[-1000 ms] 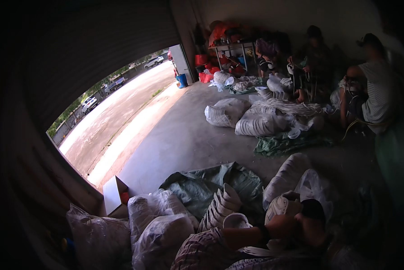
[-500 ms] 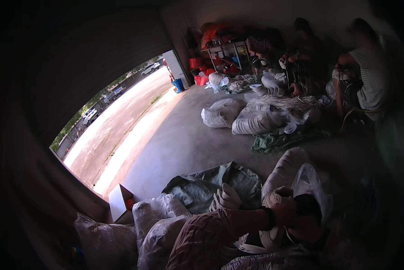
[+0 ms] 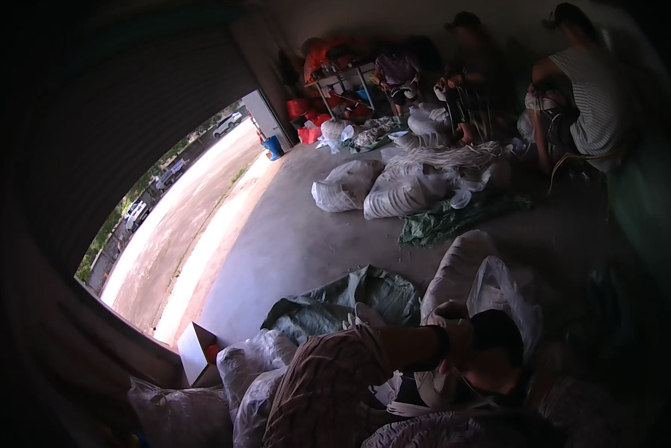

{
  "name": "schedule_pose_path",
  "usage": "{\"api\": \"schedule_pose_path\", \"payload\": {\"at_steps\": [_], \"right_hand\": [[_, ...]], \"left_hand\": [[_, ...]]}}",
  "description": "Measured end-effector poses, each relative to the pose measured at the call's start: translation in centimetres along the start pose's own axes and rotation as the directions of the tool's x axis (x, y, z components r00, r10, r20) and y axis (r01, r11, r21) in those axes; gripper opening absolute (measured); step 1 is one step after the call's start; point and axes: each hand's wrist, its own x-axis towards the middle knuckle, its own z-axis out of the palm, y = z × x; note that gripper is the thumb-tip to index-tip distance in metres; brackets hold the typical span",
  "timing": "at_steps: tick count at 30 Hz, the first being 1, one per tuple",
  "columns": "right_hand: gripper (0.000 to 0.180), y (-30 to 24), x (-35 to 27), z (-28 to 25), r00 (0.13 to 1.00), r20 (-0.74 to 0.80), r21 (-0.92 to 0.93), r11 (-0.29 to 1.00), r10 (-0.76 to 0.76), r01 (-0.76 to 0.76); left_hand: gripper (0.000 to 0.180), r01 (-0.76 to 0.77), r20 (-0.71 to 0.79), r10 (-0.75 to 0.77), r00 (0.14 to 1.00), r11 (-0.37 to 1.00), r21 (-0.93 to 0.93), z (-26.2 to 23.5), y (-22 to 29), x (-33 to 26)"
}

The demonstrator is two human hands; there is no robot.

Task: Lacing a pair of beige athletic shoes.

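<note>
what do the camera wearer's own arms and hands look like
The left arm wears a loose, muted sleeve with dark stripes, its forearm bare below. A dark band circles the wrist; no glove shows on the left hand. Shadow hides the right arm's details.

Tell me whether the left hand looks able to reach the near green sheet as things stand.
Probably yes: the near green sheet lies just beyond the left forearm, mostly uncovered, though the left hand is at a shoe.
</note>
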Motion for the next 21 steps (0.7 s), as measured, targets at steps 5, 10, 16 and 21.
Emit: {"api": "schedule_pose_path", "payload": {"at_steps": [5, 10, 16, 21], "right_hand": [[0.015, 0.3, 0.0, -0.2, 0.999, -0.024, 0.059, 0.998, -0.026, 0.028], [0.014, 0.3, -0.4, -0.3, 0.999, 0.009, 0.047, 0.998, -0.053, 0.052], [0.014, 0.2, -0.6, -0.9, 0.992, 0.037, -0.117, 0.986, -0.119, 0.122], [0.016, 0.7, -0.5, -0.5, 0.993, -0.048, -0.071, 0.992, -0.107, 0.103]], "left_hand": [[0.022, 0.003, -0.085, 0.0, 0.996, 1.0, 0.027, -0.5, 1.2, -0.2], [0.028, 0.068, 0.158, -0.078, 0.984, 0.995, 0.067, -5.0, 5.4, -2.2], [0.018, 0.04, -0.208, 0.033, 0.977, 0.941, 0.337, -0.3, 4.6, -1.3], [0.015, 0.084, -0.368, 0.098, 0.925, 0.891, 0.447, -0.2, 4.9, -2.3]]}}
